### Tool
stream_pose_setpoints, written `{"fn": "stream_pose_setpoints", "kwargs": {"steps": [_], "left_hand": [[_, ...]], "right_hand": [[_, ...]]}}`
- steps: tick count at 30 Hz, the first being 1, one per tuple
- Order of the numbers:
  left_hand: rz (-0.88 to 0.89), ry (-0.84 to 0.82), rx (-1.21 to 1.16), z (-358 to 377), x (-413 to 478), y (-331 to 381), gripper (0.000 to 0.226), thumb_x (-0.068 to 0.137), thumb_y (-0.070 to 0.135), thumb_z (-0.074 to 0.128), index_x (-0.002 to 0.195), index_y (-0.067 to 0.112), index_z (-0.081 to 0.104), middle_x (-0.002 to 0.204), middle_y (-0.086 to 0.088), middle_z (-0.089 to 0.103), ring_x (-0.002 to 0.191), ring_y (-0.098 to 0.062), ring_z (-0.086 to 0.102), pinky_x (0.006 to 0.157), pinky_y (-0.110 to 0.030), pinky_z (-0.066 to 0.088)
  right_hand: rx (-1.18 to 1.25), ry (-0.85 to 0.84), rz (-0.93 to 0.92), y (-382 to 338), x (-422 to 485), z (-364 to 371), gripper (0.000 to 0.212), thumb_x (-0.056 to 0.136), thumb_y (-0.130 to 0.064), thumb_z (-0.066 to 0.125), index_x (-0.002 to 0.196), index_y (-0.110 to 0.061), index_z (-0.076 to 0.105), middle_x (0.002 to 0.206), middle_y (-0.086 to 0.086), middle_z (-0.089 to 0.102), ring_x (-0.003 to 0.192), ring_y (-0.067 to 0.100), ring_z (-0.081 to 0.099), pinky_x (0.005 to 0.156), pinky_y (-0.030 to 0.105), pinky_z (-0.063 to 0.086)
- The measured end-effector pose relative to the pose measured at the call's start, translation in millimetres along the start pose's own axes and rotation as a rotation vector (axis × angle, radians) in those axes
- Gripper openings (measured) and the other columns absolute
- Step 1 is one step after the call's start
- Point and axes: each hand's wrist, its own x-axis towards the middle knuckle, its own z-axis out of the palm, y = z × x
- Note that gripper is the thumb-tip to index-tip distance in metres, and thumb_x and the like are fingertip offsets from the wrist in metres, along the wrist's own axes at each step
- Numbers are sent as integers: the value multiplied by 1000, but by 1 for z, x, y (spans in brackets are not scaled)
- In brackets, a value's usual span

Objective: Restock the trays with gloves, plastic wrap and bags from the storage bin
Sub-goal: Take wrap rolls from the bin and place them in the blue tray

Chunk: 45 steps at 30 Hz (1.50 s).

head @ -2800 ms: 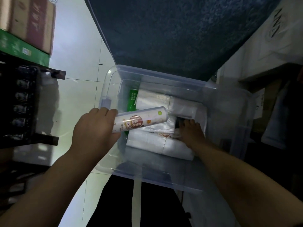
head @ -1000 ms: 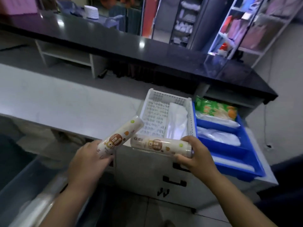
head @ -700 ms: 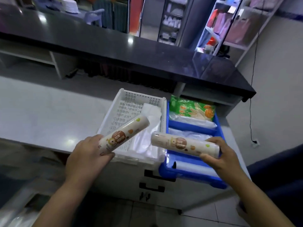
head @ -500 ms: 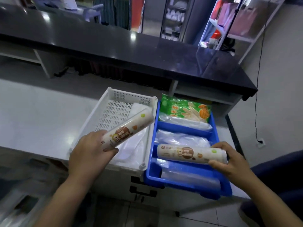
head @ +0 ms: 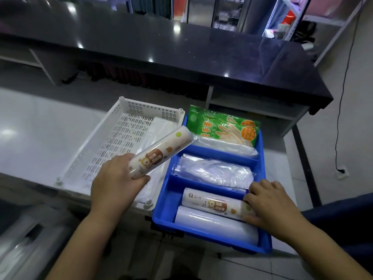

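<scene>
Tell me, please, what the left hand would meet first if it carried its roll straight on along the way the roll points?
Probably the green glove packet at the far end of the blue tray. The left hand aims its roll up and right, over the tray's far corner; the roll's height above is unclear.

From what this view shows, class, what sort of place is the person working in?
Probably a shop's service counter. A long dark countertop runs behind the work surface, shelving racks stand beyond it, and a blue divided tray holds packaged gloves and wrap rolls.
</scene>
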Motion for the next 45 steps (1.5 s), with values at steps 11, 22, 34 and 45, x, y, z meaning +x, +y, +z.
{"fn": "stream_pose_setpoints", "kwargs": {"steps": [11,22,34,45], "left_hand": [[33,-21,21,-9,8,-5,52,60,37,79,105,29,57,84,12,50,75,-12,45,57,-26,32],[191,-84,16,-19,22,-11,44,59,34,79,97,27,58,81,6,57,71,-15,48,51,-24,33],[621,-263,103,1,6,37,50,60,32,76,105,20,60,88,-3,66,78,-23,58,61,-31,41],[781,-691,52,52,-32,65,52,71,59,60,113,30,50,115,7,47,103,-11,42,81,-26,41]], "right_hand": [[282,138,-405,-106,59,0,29,86,-40,54,114,-35,56,97,-4,57,90,17,48,78,33,37],[374,267,-279,-106,36,-35,23,80,-55,50,91,-35,54,109,-10,51,95,9,47,80,27,46],[942,880,94,-77,-42,-54,48,78,-22,57,120,-32,37,126,-11,46,118,1,50,93,11,44],[762,1184,302,-53,-59,-78,57,78,-17,51,123,-42,26,134,-5,38,117,5,48,93,16,46]]}}
